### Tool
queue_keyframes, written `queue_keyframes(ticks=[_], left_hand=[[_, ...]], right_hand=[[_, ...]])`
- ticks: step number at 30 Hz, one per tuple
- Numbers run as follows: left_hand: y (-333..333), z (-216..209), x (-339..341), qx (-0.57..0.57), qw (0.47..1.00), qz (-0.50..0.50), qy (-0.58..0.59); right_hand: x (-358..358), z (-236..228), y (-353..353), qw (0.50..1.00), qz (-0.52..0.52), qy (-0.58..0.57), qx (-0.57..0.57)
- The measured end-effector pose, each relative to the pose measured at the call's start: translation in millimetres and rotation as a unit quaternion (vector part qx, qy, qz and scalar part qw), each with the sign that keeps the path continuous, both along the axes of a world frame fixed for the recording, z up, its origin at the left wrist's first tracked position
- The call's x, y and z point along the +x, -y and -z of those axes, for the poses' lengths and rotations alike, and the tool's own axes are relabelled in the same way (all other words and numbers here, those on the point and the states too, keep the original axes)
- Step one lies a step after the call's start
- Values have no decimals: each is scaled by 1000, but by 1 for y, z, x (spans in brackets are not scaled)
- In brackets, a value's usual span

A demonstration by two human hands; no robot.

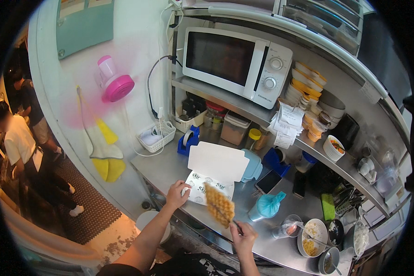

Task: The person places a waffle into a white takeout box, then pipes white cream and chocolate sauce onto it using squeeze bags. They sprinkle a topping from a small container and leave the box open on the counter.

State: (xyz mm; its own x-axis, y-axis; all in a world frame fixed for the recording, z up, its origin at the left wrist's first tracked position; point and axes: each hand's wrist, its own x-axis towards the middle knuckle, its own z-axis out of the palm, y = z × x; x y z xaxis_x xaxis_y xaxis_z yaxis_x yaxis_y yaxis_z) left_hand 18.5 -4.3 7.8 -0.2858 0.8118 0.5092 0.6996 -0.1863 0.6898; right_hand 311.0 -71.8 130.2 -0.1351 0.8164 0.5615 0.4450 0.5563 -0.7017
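A white cardboard takeaway box stands on the counter with its lid raised, lined with printed paper. My left hand has its fingers closed on the box's near left corner. My right hand is wrapped round a thin, dark-handled utensil, whose kind I cannot make out. At its far end a golden-brown waffle is held up, tilted, over the counter's front edge and in front of the box's right part. The waffle hides how the utensil holds it.
Behind the box sit a blue tape dispenser and a light blue container. Rightward are a phone, a blue-topped cup and a food bowl. A shelf with a microwave overhangs the counter's back.
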Motion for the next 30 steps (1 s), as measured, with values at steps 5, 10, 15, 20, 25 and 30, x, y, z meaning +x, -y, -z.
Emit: queue_keyframes(ticks=[5, 10, 15, 20, 25, 30], left_hand=[[-1, 0, -1, -3, 1000, 10, 4], [2, -2, 0, 1, 1000, 4, -9], [2, -5, 2, -6, 1000, -3, -14], [2, -1, 1, -11, 1000, 1, -1], [0, 0, -1, -13, 1000, -2, -10], [0, 0, 0, 4, 1000, -6, -12]], right_hand=[[2, -6, 7, 993, -100, 42, 50], [3, -6, -3, 999, 13, 42, 11], [4, -5, 3, 994, -33, 89, 50], [1, -2, 1, 997, -24, 62, 49], [0, 1, 0, 995, -70, 61, 38], [-5, 5, -5, 999, -24, 40, 7]])
